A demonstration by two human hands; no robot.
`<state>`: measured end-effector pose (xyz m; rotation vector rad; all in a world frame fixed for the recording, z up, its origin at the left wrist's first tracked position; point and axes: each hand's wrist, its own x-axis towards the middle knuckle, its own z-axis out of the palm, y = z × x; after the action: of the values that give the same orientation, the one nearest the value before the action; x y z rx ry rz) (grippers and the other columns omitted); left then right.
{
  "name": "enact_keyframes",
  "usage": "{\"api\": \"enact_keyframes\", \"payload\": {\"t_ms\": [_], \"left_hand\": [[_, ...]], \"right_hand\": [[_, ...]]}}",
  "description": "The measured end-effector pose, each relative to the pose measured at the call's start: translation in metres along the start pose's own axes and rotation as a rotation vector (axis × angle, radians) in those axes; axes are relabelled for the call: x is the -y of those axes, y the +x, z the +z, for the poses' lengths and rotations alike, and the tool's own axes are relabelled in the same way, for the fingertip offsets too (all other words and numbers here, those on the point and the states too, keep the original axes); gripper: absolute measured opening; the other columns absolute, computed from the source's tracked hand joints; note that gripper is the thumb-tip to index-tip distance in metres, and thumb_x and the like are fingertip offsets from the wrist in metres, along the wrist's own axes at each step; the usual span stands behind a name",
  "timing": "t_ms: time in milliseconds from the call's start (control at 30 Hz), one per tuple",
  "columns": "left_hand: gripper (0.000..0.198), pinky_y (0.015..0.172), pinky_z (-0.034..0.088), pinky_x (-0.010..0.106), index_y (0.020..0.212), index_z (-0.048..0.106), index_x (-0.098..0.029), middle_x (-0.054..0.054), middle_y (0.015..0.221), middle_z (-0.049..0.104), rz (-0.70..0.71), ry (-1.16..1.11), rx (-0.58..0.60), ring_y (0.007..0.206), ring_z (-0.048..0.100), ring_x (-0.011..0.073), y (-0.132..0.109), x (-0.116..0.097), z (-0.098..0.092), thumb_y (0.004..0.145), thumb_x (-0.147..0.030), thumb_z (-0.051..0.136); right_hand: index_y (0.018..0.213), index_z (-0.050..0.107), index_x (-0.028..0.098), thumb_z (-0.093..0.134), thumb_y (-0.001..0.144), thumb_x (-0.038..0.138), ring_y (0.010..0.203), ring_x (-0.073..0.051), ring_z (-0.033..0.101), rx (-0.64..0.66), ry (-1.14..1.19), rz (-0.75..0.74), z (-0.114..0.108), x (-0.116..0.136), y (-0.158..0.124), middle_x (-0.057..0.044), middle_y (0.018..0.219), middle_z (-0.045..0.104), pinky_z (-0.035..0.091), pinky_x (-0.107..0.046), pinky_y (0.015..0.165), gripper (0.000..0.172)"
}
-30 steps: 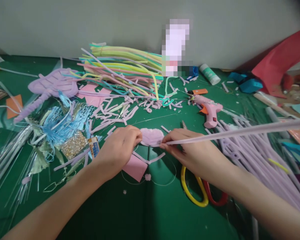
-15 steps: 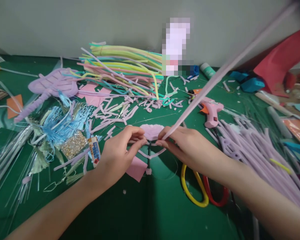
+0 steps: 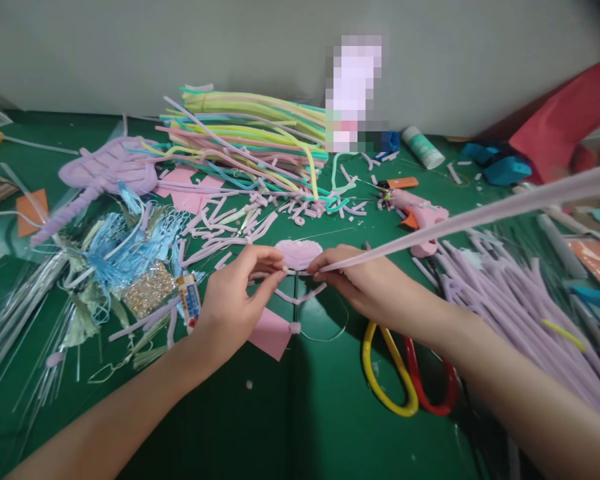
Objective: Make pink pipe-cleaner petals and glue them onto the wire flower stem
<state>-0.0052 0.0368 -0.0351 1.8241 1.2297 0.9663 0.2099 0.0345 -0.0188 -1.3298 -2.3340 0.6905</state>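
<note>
A long lilac pipe cleaner [image 3: 430,233] runs from between the fingertips of my right hand [image 3: 367,277] out past the right edge of view. My left hand [image 3: 237,293] pinches its other part, and a short stretch spans the gap between both hands. Just behind that stretch is a fuzzy lilac scalloped piece [image 3: 299,253], its lower edge close to my fingertips. Below, a curved lilac strip [image 3: 303,300] crosses a thin dark stem with a small lilac knob [image 3: 295,328] at its lower end. Fingers partly hide where these parts meet.
Scissors [image 3: 391,393] with yellow and red handles lie by my right forearm. A pink glue gun [image 3: 425,230] and lilac pipe cleaners [image 3: 520,320] are on the right. Blue tassels [image 3: 115,247] and a lilac woven piece [image 3: 107,167] lie left; colored pipe cleaners [image 3: 250,110] at the back.
The long pipe cleaner's free end has swung down to the right, from steeply raised to a shallow slant. Both hands and the scalloped piece have shifted slightly left and up.
</note>
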Motion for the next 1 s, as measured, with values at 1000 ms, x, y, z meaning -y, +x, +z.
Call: {"api": "enact_keyframes", "payload": {"t_ms": [1000], "left_hand": [[0.029, 0.077, 0.055, 0.026, 0.107, 0.057, -0.022, -0.001, 0.087, 0.072, -0.112, -0.242, 0.03, 0.082, 0.069, 0.0135, 0.008, -0.004, 0.009, 0.081, -0.01, 0.059]], "right_hand": [[0.114, 0.047, 0.019, 0.064, 0.087, 0.015, 0.086, -0.019, 0.075, 0.032, 0.222, 0.109, -0.001, 0.024, 0.019, 0.0, 0.089, 0.079, 0.05, -0.025, 0.07, 0.032]]}}
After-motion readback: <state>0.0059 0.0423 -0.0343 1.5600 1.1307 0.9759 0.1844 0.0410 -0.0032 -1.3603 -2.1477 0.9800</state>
